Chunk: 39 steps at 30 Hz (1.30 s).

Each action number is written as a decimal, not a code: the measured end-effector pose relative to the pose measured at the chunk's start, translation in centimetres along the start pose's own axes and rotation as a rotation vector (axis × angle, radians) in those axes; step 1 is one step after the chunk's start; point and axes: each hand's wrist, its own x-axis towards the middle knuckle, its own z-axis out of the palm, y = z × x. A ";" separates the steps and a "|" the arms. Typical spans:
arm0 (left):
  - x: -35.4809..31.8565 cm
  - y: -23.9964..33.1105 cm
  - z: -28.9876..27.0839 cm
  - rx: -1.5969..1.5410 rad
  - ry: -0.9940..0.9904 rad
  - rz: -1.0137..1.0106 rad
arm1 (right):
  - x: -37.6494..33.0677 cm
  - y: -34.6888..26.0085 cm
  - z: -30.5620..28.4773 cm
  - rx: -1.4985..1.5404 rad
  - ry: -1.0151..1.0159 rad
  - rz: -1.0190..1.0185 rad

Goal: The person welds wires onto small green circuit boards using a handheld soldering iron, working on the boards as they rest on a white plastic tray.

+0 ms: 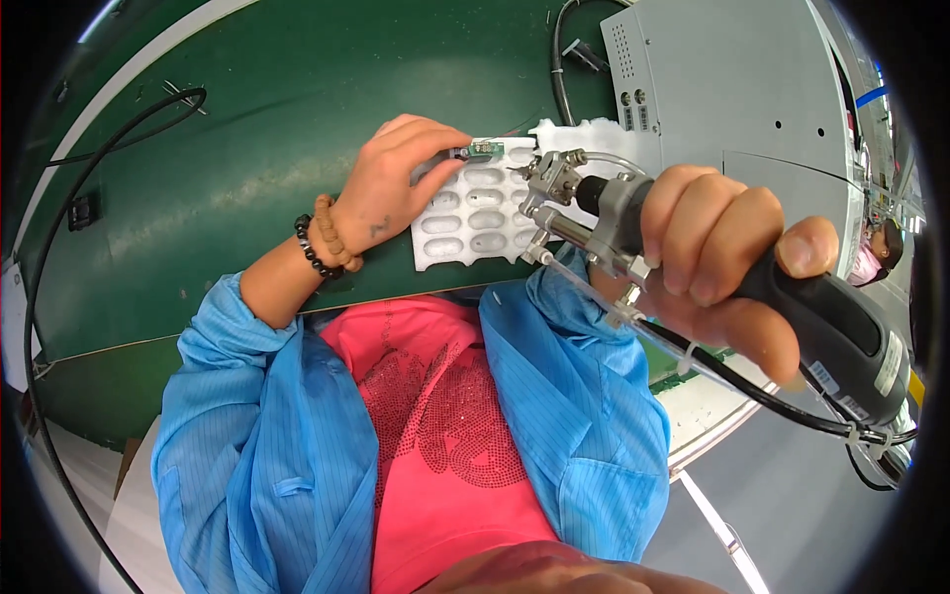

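My left hand [401, 163] reaches to the far edge of a white moulded tray [461, 224] with rows of oval pockets. Its thumb and forefinger pinch one end of a small green circuit board [485, 149], and thin wires show near the board. My right hand [712, 243] is wrapped round the black handle of a soldering gun [836, 322]. Metal fittings, clear tubing and a thin tip make up the gun's front. That tip points left over the tray, a little nearer to me than the board; whether it touches anything I cannot tell.
Beneath the tray lies a green work mat [297, 89]. At the far right stands a large grey metal box [742, 79] with sockets and a black cable [559, 79]. Another black cable [45, 247] runs down the left side. Another person [876, 252] is at the right rim.
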 end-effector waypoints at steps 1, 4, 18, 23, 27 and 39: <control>-0.2 0.0 0.1 -0.004 0.001 -0.001 | 0.1 0.1 0.1 -0.003 0.003 -0.003; -0.2 0.0 0.0 -0.038 0.047 -0.069 | 0.6 0.8 0.4 0.002 0.002 0.006; -0.5 -1.3 -0.7 -0.061 0.092 0.010 | 2.9 4.3 2.3 -0.018 -0.018 0.134; -0.3 -1.2 -1.2 -0.079 0.064 0.002 | 3.4 4.4 2.7 -0.046 -0.012 0.165; 0.2 -1.5 -0.9 -0.078 0.046 -0.003 | 3.5 5.0 2.3 -0.037 0.017 0.180; 0.9 -2.2 -0.9 -0.121 -0.022 -0.025 | 4.3 6.5 2.7 -0.108 0.124 0.250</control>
